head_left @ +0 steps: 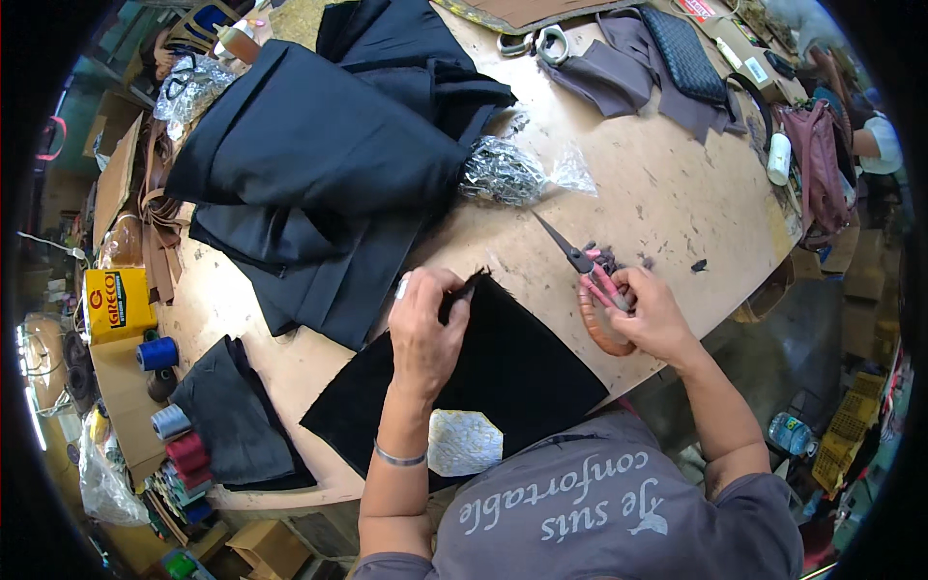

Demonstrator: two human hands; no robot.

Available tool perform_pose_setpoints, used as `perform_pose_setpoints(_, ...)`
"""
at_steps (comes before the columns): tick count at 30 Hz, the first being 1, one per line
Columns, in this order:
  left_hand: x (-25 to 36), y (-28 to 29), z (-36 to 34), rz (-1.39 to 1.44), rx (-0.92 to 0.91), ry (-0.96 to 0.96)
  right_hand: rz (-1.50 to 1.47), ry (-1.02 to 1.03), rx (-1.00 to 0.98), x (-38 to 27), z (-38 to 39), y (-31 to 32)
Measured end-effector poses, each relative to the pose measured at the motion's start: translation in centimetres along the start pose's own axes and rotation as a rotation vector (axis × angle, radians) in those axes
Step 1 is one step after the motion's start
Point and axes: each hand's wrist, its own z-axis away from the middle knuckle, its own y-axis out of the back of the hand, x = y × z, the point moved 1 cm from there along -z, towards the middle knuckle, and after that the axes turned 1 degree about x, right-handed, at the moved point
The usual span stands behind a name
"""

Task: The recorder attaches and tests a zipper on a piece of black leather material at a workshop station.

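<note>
My left hand (425,333) pinches the upper corner of a black fabric piece (522,372) lying at the table's near edge. Right of it, my right hand (643,314) holds scissors (570,246) with dark blades, pink handles and a brown curved loop, the tips pointing up-left. A pale patterned patch (464,445) sits on the fabric's lower part. Above my left hand lies a pile of black cloth (309,174), with a crinkled clear bag (503,174) at its right. Dark scraps (701,263) lie right of the scissors.
Folded dark fabric (232,406) and thread spools (157,353) are at the left, below a yellow box (121,304). Grey pieces (609,68), a woven dark pouch (681,53) and a white bottle (778,159) line the back right. Another person's arm (870,140) shows at the far right.
</note>
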Motion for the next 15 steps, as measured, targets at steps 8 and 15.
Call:
perform_pose_setpoints(8, 1.8, -1.4, 3.6, -0.260, 0.108, -0.483, -1.169, -0.365, -0.449, -2.3, 5.8, -1.7)
perform_pose_setpoints(15, 1.9, -2.0, 5.1, -0.331, 0.082, -0.490, -0.633, -0.241, -0.511, -2.6, 7.6, -2.5)
